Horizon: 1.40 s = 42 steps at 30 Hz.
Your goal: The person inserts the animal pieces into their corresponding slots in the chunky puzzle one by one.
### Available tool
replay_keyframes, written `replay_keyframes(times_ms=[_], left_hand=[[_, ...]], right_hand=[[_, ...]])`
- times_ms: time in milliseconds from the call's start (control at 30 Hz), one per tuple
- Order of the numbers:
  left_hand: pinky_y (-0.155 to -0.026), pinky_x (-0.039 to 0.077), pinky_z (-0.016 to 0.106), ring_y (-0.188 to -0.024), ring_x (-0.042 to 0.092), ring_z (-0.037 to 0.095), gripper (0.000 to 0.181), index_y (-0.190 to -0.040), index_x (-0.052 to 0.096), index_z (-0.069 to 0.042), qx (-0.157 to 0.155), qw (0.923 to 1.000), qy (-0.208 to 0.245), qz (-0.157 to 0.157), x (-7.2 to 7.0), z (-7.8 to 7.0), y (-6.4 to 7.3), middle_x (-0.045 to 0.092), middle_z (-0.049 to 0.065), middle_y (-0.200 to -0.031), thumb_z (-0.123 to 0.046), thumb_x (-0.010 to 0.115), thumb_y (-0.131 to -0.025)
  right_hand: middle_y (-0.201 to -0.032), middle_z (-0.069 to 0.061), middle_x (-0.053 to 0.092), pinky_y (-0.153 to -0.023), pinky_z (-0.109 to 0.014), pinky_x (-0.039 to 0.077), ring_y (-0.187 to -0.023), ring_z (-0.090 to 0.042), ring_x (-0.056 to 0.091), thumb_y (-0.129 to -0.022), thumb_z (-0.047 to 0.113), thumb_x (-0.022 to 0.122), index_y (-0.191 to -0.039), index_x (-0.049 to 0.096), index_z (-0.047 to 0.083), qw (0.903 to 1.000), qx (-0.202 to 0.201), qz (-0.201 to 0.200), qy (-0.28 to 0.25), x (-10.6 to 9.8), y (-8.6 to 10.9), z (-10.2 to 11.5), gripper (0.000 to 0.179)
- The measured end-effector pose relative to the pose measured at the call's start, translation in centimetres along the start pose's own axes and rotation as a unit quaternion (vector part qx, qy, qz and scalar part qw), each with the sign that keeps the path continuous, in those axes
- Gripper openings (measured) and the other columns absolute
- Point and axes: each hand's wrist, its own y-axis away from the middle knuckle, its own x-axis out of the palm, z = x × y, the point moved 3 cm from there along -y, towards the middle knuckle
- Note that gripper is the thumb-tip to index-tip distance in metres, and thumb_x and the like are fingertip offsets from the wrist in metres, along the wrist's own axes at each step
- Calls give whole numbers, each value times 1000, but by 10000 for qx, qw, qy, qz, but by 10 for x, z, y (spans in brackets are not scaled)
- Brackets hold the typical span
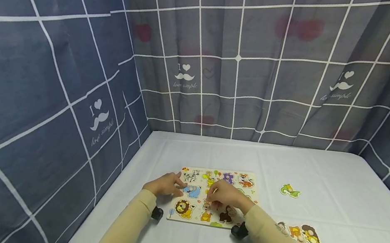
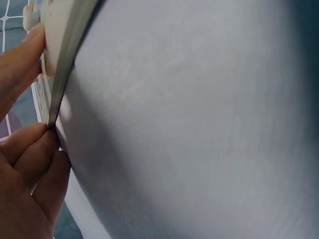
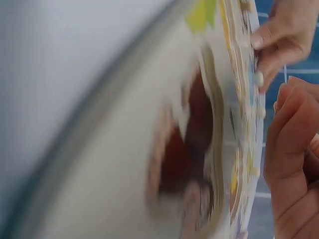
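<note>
A wooden animal puzzle board lies on the white table, with knobbed pieces and printed animals. My left hand is at its left edge, some fingers reaching onto the top beside the blue elephant. In the left wrist view, other fingertips touch the board's edge. My right hand is over the board's middle, above the kangaroo. Its fingertips come together in the right wrist view; whether a piece or knob is between them is hidden. A lion shows at the lower left.
Several loose animal pieces, including a hedgehog, lie right of the board, partly behind my right sleeve. A green animal piece lies alone farther back. Dark checked curtains enclose the table's back and sides.
</note>
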Motion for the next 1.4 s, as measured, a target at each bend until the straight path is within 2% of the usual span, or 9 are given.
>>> replay_keyframes(times_ms=[300, 600, 800, 1033, 1400], left_hand=[[-124, 22, 55, -152, 25, 42, 42, -124, 71, -17, -69, 9999, -48, -58, -1, 0, -2, 32, 18, -161, -22, 81, -83], [-124, 23, 56, -151, 24, 43, 43, -124, 71, -17, -55, 9999, -85, -43, -1, 0, -1, 31, 18, -162, -22, 81, -83], [-124, 21, 56, -152, 23, 43, 43, -124, 71, -17, -70, 10000, -11, -19, 1, 2, 0, 30, 18, -162, -22, 81, -83], [-124, 22, 56, -151, 24, 42, 42, -123, 72, -17, -72, 9999, 43, -66, 1, 2, 1, 31, 18, -162, -22, 82, -82], [-124, 23, 55, -151, 26, 42, 42, -122, 72, -17, -106, 9999, 52, -59, 0, -1, 0, 32, 19, -161, -22, 82, -82]], right_hand=[[-66, -10, 68, -53, -31, 58, -53, -14, 62, -92, 6, 67, -86, 71, -4, 9996, 166, -191, -117, -31, 4, -7, 12], [-63, -5, 64, -55, -31, 56, -55, -14, 59, -93, 7, 65, -85, 71, -6, 9962, 559, -669, -1, -59, 19, -22, 16], [-67, -7, 65, -56, -29, 54, -58, -14, 59, -93, 8, 65, -86, 69, -7, 9948, 658, -761, -133, -72, 30, -37, 17], [-64, -4, 63, -54, -26, 53, -56, -12, 57, -94, 8, 65, -86, 70, -5, 9890, 959, -1129, -33, -93, 39, -52, 17], [-69, -5, 64, -56, -26, 54, -60, -12, 59, -93, 8, 64, -94, 68, -8, 9792, 1348, -1516, 44, -122, 55, -76, 16]])
